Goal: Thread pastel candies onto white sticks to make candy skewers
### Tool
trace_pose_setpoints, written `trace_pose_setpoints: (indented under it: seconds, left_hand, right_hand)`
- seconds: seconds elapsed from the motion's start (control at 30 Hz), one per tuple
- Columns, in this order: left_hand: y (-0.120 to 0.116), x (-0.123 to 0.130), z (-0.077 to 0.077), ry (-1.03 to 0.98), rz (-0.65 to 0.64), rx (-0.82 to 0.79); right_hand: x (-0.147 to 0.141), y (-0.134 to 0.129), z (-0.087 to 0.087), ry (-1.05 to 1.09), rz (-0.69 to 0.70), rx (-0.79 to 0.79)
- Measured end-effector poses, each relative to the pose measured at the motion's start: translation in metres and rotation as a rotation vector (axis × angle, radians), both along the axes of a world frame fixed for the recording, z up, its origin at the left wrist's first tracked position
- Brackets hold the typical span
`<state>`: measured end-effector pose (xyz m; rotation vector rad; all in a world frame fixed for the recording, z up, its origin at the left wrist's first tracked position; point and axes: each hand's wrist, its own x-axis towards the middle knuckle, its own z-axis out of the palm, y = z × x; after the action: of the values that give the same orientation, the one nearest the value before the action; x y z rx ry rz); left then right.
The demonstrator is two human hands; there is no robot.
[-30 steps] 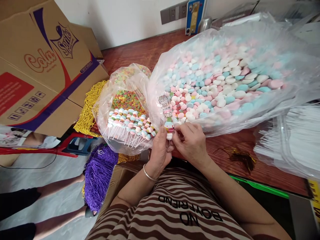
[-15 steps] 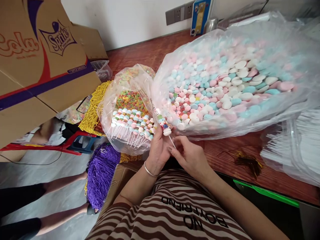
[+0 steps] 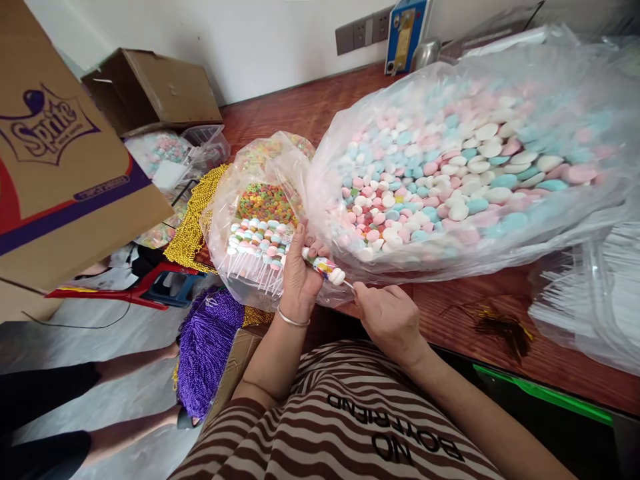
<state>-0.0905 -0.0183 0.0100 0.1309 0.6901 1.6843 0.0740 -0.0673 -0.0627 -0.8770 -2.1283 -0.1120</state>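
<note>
A candy skewer (image 3: 326,268) with a colourful figure and white pieces on a white stick lies across the fingers of my left hand (image 3: 301,275), which curl under it with the thumb raised. My right hand (image 3: 389,321) pinches the lower end of the stick. Left of my left hand, several candy skewers (image 3: 260,243) rest in a clear plastic bag (image 3: 217,240) over small ring-shaped candies (image 3: 265,201). Beyond my hands sits a large clear bag of pink, white and blue candies (image 3: 450,180).
White sticks (image 3: 590,300) in plastic and gold ties (image 3: 503,327) lie on the red-brown table (image 3: 430,303) at the right. Gold beads (image 3: 195,217), purple beads (image 3: 207,353) and cardboard boxes (image 3: 75,140) are at the left. A person's legs (image 3: 130,433) show below.
My right hand has moved right and closed around the stick's end. My left hand has shifted left, its thumb off the skewer. The skewer tilts flatter, and the big box has shifted left in view.
</note>
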Motion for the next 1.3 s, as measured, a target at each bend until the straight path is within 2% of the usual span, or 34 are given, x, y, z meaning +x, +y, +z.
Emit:
trace_pose_setpoints:
  seconds: [0.07,0.1,0.17,0.27,0.33,0.4,0.43,0.47,0.6,0.63,0.7,0.77,0.9,0.97,1.13,1.3]
  left_hand:
    - [-0.001,0.003,0.000,-0.006,-0.002,0.001]
    - [-0.002,0.004,-0.001,-0.001,-0.005,0.007]
    - [-0.003,0.005,-0.004,0.002,-0.026,0.043]
    - [-0.005,0.004,-0.006,-0.007,-0.060,0.098]
    - [-0.006,0.004,-0.006,0.011,-0.062,0.083]
    - [-0.006,0.006,-0.005,0.031,-0.059,0.034]
    - [-0.006,0.008,-0.003,0.033,-0.060,0.001]
    - [-0.006,0.011,-0.002,0.029,-0.059,-0.035]
    - [-0.007,0.027,0.000,-0.002,-0.060,-0.113]
    - [-0.007,0.029,0.000,-0.001,-0.061,-0.108]
    - [-0.007,0.030,-0.001,0.014,-0.058,-0.103]
    - [-0.006,0.027,-0.002,0.043,-0.037,-0.106]
    - [-0.007,0.023,-0.006,0.133,-0.011,-0.068]
    - [-0.009,0.028,-0.009,0.187,-0.024,-0.050]
    - [-0.020,0.041,-0.021,0.289,-0.057,-0.006]
    - [-0.037,0.038,-0.028,0.368,-0.158,0.044]
  right_hand:
    - [-0.003,-0.004,0.002,0.118,0.058,-0.171]
    - [-0.004,-0.006,0.004,0.213,0.095,-0.327]
    - [-0.007,-0.011,0.010,0.458,0.206,-0.772]
    - [-0.011,-0.014,0.020,0.870,0.449,-1.460]
    - [-0.014,-0.013,0.025,1.043,0.570,-1.680]
    - [-0.016,-0.011,0.026,1.041,0.558,-1.662]
    - [-0.017,-0.009,0.025,0.970,0.497,-1.558]
    - [-0.018,-0.007,0.023,0.865,0.411,-1.392]
    - [-0.023,0.003,0.014,0.320,0.103,-0.497]
    - [-0.024,0.005,0.012,0.226,0.065,-0.340]
    - [-0.024,0.006,0.010,0.135,0.024,-0.202]
    - [-0.022,0.005,0.010,0.155,0.021,-0.291]
    - [-0.015,-0.002,0.017,0.321,0.162,-0.779]
    - [-0.016,-0.003,0.020,0.422,0.204,-0.901]
    - [-0.024,0.003,0.016,0.600,0.150,-0.898]
    - [-0.023,0.002,0.009,0.597,0.101,-0.784]
